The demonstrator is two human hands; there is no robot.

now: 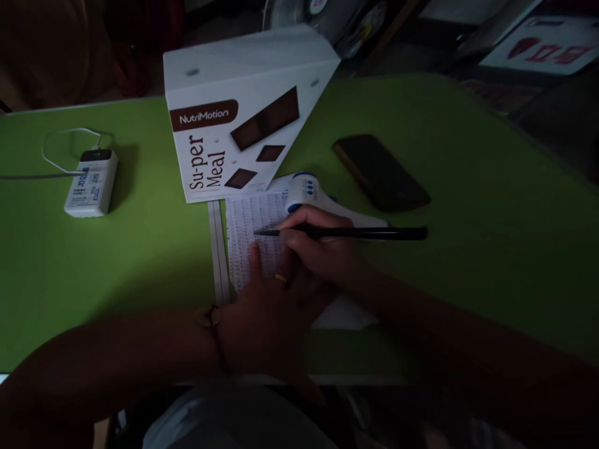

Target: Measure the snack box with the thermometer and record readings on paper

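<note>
My right hand (330, 246) is closed around a slim black pen (379, 233). The pen's tip meets a sheet of paper (250, 215) covered in rows of small dark handwriting. Spread out on the lower part of the sheet, my left hand (266, 321) has a ring on one finger and a thin bracelet at the wrist. It holds nothing, and some of its fingers pass beneath my right hand. Just beyond my right hand, a white handheld device with blue trim (306, 190), shaped like a forehead thermometer, lies over the paper's upper right.
A white "NutriMotion" carton (253, 131) stands behind the paper. Flat grey strips (217, 249) lie along the paper's left side. A dark phone (381, 171) rests at the right of the green table (477, 187). A white power bank (92, 184) with a cable lies left.
</note>
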